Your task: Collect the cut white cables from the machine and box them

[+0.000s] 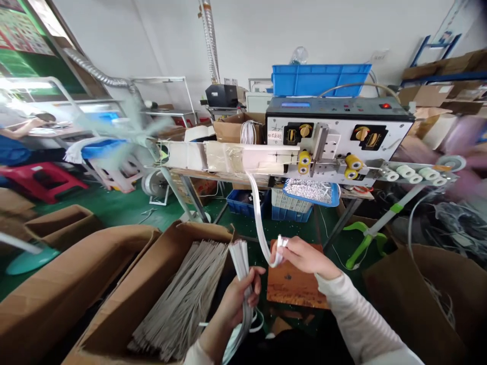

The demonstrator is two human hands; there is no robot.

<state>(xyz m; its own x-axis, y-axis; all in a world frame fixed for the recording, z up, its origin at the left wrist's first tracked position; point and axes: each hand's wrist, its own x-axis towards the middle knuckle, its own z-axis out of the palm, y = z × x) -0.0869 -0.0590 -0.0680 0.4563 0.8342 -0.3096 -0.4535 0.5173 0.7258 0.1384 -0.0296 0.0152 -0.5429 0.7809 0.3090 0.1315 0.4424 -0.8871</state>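
Observation:
My left hand [243, 294] is wrapped round an upright bundle of white-grey wires [239, 258]. The cut ends stick out above the fist, and the lower part curves down towards my lap. To the right, my right hand [304, 256] pinches the end of a long white strip [258, 213]. That strip hangs from the wire-cutting machine's chute [251, 157] and bends up into my fingers. Whether it is one flat band or wires side by side, I cannot tell. The two hands are apart. Left of my left hand, a cardboard box [110, 299] holds many cut wires [182, 299].
The wire-cutting machine [335, 137] stands on a bench ahead, with a blue tray of scraps [312, 191] below. A wooden stool [297, 289] is behind my right hand. A turning fan [125, 126] is at left. A person in blue [15, 147] sits at far left.

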